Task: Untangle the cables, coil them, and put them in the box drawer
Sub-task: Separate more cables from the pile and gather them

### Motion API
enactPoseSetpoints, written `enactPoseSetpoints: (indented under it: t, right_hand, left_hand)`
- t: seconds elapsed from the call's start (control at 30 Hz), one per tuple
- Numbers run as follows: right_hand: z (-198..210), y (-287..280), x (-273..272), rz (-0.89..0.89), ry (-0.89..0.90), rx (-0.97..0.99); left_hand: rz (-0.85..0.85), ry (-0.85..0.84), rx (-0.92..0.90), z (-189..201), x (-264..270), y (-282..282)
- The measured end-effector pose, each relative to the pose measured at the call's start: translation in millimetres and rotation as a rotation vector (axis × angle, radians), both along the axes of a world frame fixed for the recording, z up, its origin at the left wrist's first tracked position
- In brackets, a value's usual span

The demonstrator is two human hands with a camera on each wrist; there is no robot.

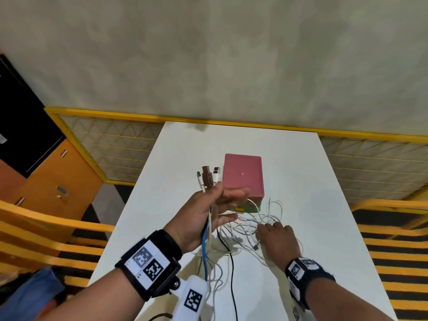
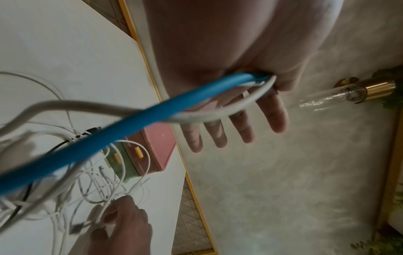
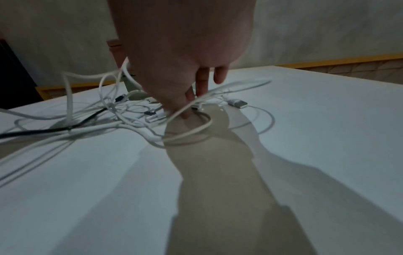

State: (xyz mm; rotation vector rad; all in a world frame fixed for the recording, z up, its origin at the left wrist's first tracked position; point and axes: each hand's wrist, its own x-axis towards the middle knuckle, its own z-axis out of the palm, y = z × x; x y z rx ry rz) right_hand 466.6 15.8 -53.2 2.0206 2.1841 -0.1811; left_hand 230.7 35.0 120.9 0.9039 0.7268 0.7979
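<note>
So, quick rundown of the cable mess:

left hand [image 1: 203, 214]: raised above the surface [image 1: 324, 228], thumb pinching a bunch of cable ends against the palm while the other fingers [image 2: 270, 115] stick out straight
plugs [image 1: 208, 177]: a brown one and a couple of white ones poke up out of the top of that hand
blue cable [image 2: 104, 136]: runs down from the left hand's grip toward the near edge, together with some white leads
right hand [image 1: 278, 239]: palm down on the tangle, fingertips [image 3: 187, 110] poking into the loops and touching the surface; whether it's actually pinching a lead, I can't tell
tangle [image 1: 250, 225]: mostly thin white cables [image 3: 130, 120] plus one black cable [image 1: 231, 269], spread loose on the surface just in front of the box
box [image 1: 243, 174]: pink top with green drawer fronts and yellow handles [image 2: 137, 151], sitting mid-surface right behind the tangle, a white loop draped against its front
background: yellow railing, orange cabinet off to the left
</note>
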Motion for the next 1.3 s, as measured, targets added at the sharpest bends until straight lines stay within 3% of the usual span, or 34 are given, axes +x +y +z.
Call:
enactPoseSetpoints:
  t: [0.1, 0.17, 0.27, 0.4, 0.5, 0.77, 1.0, 1.1, 1.23, 1.3]
  right_hand:
    - [12.7, -2.9, 0.2, -0.048, 0.164, 0.079]
    - [33.1, -2.5, -1.1, -0.185, 0.466, 0.203]
    - [91.1, 2.3, -3.6, -0.410, 0.983, 0.353]
    - [172.7, 4.7, -27.6, -0.398, 1.314, 0.600]
    - [198.6, 1.3, -59.8, -0.294, 1.350, 0.610]
    - [188.6, -8.4, -78.2, -0.211, 1.256, 0.483]
    - [179.6, -17.9, -84.8, -0.256, 1.401, 0.461]
    - [167.4, -29.7, -71.8, -0.396, 1.388, 0.361]
    - [144.8, -42.0, -69.6, -0.748, 1.629, -0.384]
    - [138.0, -37.2, -80.1, -0.819, 1.770, -0.592]
  left_hand:
    - [0.008, 0.018, 0.000, -3.9, -0.1, 1.4]
    - [0.039, 0.004, -0.015, -4.5, 1.4, 4.0]
    - [0.095, 0.032, -0.027, -8.0, 9.0, 8.7]
    - [0.098, 0.057, -0.023, -12.9, 28.7, 8.0]
    - [0.078, 0.000, -0.023, -8.1, 44.3, 4.2]
    - [0.111, -0.121, -0.044, -7.1, 46.9, 1.0]
    - [0.163, -0.042, 0.052, 1.5, 43.7, -0.7]
    - [0.203, -0.052, 0.036, 13.7, 30.9, 8.9]
    - [0.216, -0.098, 0.026, 22.6, 19.0, 14.5]
    - [0.189, -0.138, -0.006, 21.8, 18.3, 7.4]
